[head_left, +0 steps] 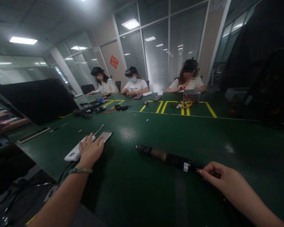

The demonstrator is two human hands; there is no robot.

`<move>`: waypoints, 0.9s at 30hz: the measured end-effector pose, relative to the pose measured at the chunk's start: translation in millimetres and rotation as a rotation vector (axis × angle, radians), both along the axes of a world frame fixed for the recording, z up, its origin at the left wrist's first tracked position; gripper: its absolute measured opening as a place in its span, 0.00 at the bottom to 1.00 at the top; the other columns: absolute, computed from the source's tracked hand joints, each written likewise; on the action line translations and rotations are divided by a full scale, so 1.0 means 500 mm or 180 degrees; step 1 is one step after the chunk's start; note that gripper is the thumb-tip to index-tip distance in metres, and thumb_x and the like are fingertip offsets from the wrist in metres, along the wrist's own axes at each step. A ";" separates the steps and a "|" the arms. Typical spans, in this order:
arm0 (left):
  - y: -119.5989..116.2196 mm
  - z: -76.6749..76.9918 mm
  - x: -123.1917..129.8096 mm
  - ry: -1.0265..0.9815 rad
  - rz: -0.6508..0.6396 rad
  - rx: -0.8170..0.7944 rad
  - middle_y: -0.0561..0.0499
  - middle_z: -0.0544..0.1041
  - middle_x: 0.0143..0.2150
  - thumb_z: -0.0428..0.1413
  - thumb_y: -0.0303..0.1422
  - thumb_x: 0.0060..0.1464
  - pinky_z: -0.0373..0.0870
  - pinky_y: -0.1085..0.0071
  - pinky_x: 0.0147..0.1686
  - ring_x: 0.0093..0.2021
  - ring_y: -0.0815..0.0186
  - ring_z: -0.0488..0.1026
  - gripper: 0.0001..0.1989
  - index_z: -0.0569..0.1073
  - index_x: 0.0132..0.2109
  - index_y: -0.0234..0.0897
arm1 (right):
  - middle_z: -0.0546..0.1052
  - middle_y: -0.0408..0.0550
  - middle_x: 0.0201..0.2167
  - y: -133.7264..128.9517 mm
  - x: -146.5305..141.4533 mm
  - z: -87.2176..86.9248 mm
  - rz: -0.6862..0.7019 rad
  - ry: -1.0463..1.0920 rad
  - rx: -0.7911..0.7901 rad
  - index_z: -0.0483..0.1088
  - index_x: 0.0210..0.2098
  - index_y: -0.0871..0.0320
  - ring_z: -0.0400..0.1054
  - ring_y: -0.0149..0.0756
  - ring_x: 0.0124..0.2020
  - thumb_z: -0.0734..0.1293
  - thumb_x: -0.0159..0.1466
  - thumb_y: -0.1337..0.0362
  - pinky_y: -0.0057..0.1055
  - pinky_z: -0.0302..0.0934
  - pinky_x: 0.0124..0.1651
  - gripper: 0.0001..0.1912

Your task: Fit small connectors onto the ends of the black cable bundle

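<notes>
My left hand (91,150), a bracelet on its wrist, reaches over a white power bank (73,151) and the near end of a phone (106,136). Its fingers are spread, with nothing gripped. A black electric screwdriver (161,155) lies across the green table (123,183), its tip pointing left. At its right, cable end, my right hand (216,176) has thumb and fingers pinched together on the black cable (198,169).
Three people sit across the table. Before them lie black cable bundles (86,110), dark connectors (120,107), orange wires (188,104) and yellow tape rectangles (211,110). A dark panel (35,99) stands at left, near a long flat bar (34,135).
</notes>
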State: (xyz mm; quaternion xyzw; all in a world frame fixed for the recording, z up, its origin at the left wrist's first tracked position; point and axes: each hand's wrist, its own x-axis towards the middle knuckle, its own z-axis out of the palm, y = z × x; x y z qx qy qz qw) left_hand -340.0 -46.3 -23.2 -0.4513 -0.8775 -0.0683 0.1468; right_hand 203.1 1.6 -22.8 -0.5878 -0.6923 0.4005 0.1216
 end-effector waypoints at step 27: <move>0.010 0.108 0.432 -0.0505 -0.3128 0.0368 0.52 0.72 0.54 0.50 0.27 0.57 0.50 0.54 0.60 0.58 0.59 0.62 0.16 0.71 0.52 0.44 | 0.80 0.43 0.30 -0.001 -0.002 -0.001 -0.0006 -0.0002 0.0139 0.75 0.35 0.51 0.74 0.37 0.27 0.64 0.59 0.43 0.25 0.60 0.23 0.20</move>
